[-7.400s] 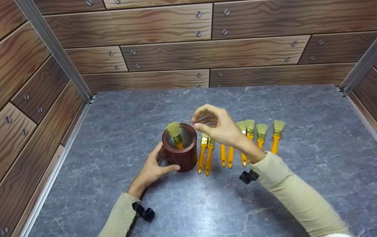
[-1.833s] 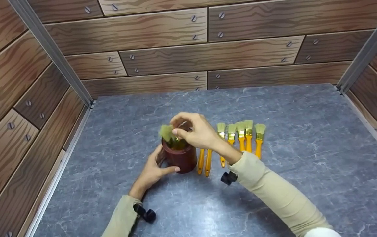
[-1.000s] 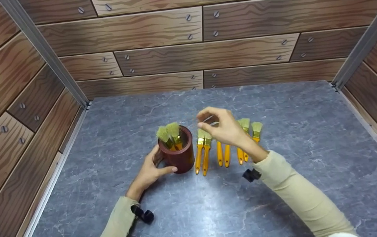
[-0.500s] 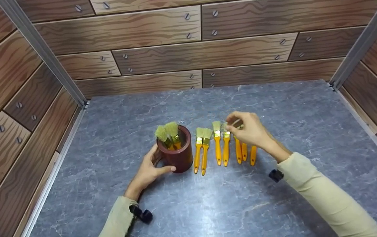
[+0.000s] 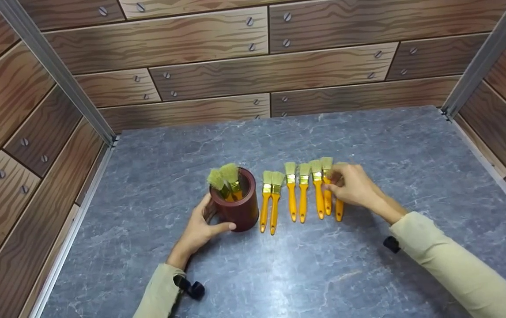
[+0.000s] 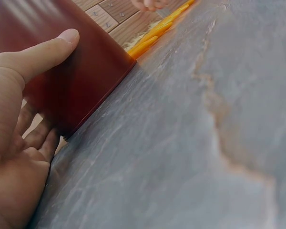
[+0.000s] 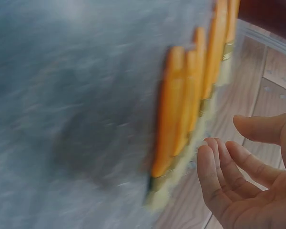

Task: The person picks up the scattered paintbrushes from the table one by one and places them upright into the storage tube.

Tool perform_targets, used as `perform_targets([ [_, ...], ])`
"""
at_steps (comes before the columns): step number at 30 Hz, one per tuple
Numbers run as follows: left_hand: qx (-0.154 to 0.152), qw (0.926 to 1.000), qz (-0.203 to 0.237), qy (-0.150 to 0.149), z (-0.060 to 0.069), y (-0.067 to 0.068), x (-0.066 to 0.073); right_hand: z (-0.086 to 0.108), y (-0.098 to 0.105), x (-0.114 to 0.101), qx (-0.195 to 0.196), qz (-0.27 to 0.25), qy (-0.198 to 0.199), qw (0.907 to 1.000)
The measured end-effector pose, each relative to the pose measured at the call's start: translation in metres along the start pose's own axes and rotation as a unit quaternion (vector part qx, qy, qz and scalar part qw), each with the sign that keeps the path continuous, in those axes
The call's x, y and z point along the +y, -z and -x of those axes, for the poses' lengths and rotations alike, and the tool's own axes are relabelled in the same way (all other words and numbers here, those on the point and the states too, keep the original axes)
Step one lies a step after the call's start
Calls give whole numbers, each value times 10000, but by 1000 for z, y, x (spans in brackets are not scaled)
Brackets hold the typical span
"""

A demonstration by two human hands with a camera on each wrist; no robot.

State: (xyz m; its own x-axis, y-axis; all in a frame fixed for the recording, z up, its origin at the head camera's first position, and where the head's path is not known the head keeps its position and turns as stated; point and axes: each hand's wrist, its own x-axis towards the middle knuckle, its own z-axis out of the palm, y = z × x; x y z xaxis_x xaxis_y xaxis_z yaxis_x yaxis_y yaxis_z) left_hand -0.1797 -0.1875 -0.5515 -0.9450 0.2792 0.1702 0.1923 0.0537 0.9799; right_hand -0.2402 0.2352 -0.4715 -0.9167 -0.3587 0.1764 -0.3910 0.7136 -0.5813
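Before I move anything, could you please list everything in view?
Table: one, blue-grey, underneath
Cup: one, dark red, on table
Paintbrushes: two visible, pale bristles, inside cup
Loose paintbrushes: seven, orange handles, row right of cup
Walls: three, brown, back and sides
Posts: two, grey, rear corners
Edge rails: two, pale grey, table sides
Wrist devices: two, black, one per wrist
Sleeves: two, pale green, both arms
Left hand: one, bare, holding cup
Right hand: one, bare, at row's right end
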Motion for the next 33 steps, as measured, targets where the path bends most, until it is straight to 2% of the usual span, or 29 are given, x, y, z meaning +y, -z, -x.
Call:
perform_targets([
  [11,75,9998,143,-71,-1,0,2,14,4,24,-343,218,-572,9975],
  [15,66,9997,212,-100,-2,-1,3,15,7,28,-379,194,-947,9946],
  [27,14,9999,156,-26,-1,0,3,13,13,35,-500,-350,-2261,9722],
  [33,8,9999,125,-41,0,-1,1,14,10,36,-574,-641,-2530,9636],
])
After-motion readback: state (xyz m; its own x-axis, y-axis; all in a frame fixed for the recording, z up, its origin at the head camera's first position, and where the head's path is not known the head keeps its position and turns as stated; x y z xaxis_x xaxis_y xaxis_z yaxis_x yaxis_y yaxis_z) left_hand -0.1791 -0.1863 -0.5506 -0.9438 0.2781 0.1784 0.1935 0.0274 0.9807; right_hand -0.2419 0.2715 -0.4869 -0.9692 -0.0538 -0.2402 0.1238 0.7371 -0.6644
